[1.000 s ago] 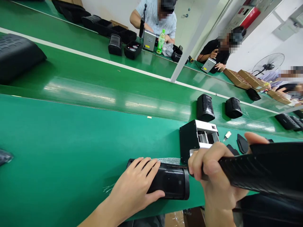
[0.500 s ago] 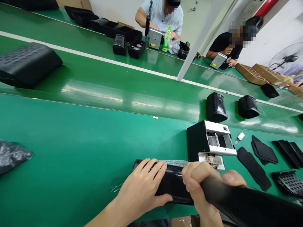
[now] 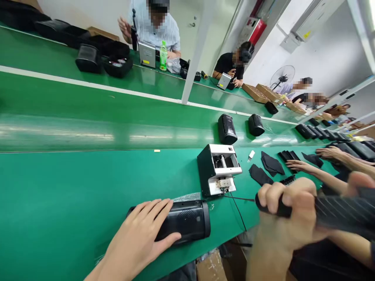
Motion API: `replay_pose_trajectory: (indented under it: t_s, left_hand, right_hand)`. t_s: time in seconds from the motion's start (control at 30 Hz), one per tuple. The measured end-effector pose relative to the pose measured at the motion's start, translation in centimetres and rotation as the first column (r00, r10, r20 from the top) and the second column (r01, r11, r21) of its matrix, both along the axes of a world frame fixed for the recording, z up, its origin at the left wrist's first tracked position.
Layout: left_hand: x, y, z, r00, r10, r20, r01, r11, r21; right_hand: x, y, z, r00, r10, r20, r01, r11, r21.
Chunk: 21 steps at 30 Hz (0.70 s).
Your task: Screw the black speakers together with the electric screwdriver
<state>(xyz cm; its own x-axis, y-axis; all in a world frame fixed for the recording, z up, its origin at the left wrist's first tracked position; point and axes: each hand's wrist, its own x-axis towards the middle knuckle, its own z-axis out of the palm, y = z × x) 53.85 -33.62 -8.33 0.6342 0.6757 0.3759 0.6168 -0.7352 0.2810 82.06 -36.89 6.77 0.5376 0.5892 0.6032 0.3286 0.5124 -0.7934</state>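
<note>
My left hand (image 3: 145, 230) lies flat over the left part of a glossy black speaker-like housing (image 3: 187, 220), fingers stretched across it. Clear plastic wrap (image 3: 187, 197) shows behind the housing. An electric screwdriver (image 3: 331, 208) with a black ribbed body is gripped in my right hand (image 3: 290, 199), slightly blurred. Its thin bit points left, the tip by the front of a black and white screw feeder (image 3: 224, 169). Whether the tip touches a screw is too small to tell.
Black flat pieces (image 3: 271, 163) and a small white item (image 3: 251, 155) lie right of the feeder. Two black housings (image 3: 227, 128) stand behind. A co-worker's hands (image 3: 301, 167) reach in from the right. Other people sit across the green bench (image 3: 88, 175).
My right hand has lifted the screwdriver off the housing and moved it right, to the feeder. My left hand stays on the housing. The view has swung right.
</note>
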Motion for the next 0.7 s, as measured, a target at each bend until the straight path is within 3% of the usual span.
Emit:
replay_pose_trajectory:
  t_s: [0.1, 0.2, 0.27, 0.37, 0.47, 0.53, 0.63, 0.7]
  left_hand:
    - [1.3, -0.2, -0.2, 0.999, 0.02, 0.035, -0.019, 0.999, -0.042]
    - [1.5, -0.3, 0.1, 0.99, 0.007, 0.14, -0.001, 0.999, -0.042]
    - [0.2, -0.2, 0.1, 0.973, 0.018, 0.228, 0.004, 0.995, -0.097]
    - [-2.9, 0.0, -1.0, 0.947, 0.119, 0.297, -0.02, 0.948, -0.316]
    - [-5.2, -0.1, -3.1, 0.929, 0.136, 0.343, 0.082, 0.83, -0.552]
    - [-5.5, -0.4, -4.4, 0.912, 0.11, 0.395, 0.177, 0.763, -0.622]
    - [-4.8, -0.9, -5.2, 0.879, 0.127, 0.459, 0.224, 0.74, -0.634]
    - [-4.2, -1.2, -5.2, 0.852, 0.152, 0.501, 0.236, 0.743, -0.627]
  right_hand:
    - [3.1, 1.7, 0.1, 0.999, -0.034, 0.005, 0.033, 0.999, 0.035]
    - [4.0, 3.6, -2.0, 0.998, -0.053, 0.023, 0.051, 0.997, 0.059]
    - [3.9, 4.0, -3.3, 0.999, -0.046, 0.026, 0.045, 0.998, 0.033]
    - [3.9, 3.2, -4.2, 1.0, -0.011, 0.016, 0.012, 0.999, -0.03]
    - [3.6, 1.7, -3.4, 1.0, 0.022, -0.001, -0.022, 0.997, -0.079]
    - [2.6, 0.9, -2.1, 0.998, 0.047, -0.034, -0.048, 0.998, -0.047]
    - [-0.4, 0.4, 0.2, 0.986, 0.127, -0.106, -0.126, 0.992, 0.01]
    - [-3.1, 0.6, 1.3, 0.975, 0.193, -0.114, -0.197, 0.98, -0.026]
